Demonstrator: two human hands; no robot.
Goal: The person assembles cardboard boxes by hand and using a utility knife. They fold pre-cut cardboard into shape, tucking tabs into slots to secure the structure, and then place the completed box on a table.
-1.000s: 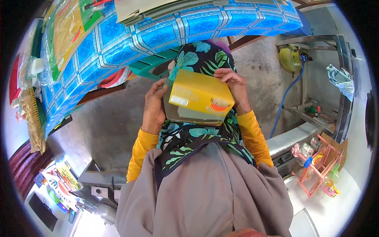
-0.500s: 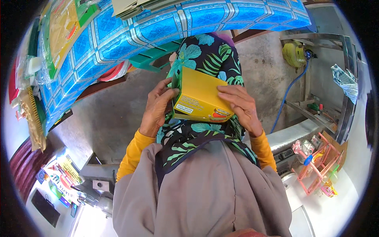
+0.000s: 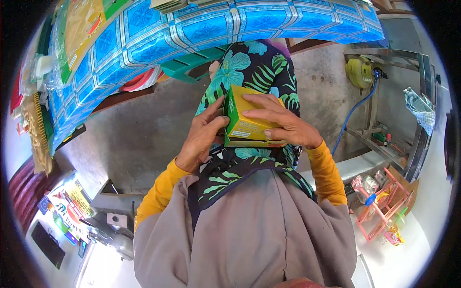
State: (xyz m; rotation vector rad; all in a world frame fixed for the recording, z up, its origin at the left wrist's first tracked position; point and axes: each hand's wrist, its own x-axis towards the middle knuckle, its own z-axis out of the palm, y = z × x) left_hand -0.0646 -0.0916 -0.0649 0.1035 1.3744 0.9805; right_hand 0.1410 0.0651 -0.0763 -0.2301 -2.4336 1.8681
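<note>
Head camera view: two bare hands meet on a yellow-and-green box (image 3: 254, 126) above the wearer's lap, as I watch from my remote station, reading twelve o'clock as straight away from the body. At the box's nine o'clock, the left hand (image 3: 200, 137) grips the green end with thumb and bent fingers. At its three o'clock, the right hand (image 3: 287, 122) grasps the carton, fingers spread across the yellow top and thumb on the near side. A flap edge shows along the box at six o'clock.

Beneath lies dark floral cloth (image 3: 261, 72); yellow sleeves (image 3: 156, 194) cover both forearms, and a grey-brown garment (image 3: 245, 216) fills six o'clock.

Farther out, I see a table in blue patterned covering (image 3: 206, 32) arching from ten to one, with plastic-wrapped yellow-and-green packaging (image 3: 86, 29) on it at ten. A green plastic item (image 3: 192, 67) sits below its edge. A yellow-green gas cylinder (image 3: 357, 72) with a blue hose (image 3: 354, 108) stands at two, a checked cloth (image 3: 420, 113) hangs at three, and a pink rack (image 3: 379, 218) occupies four.
</note>
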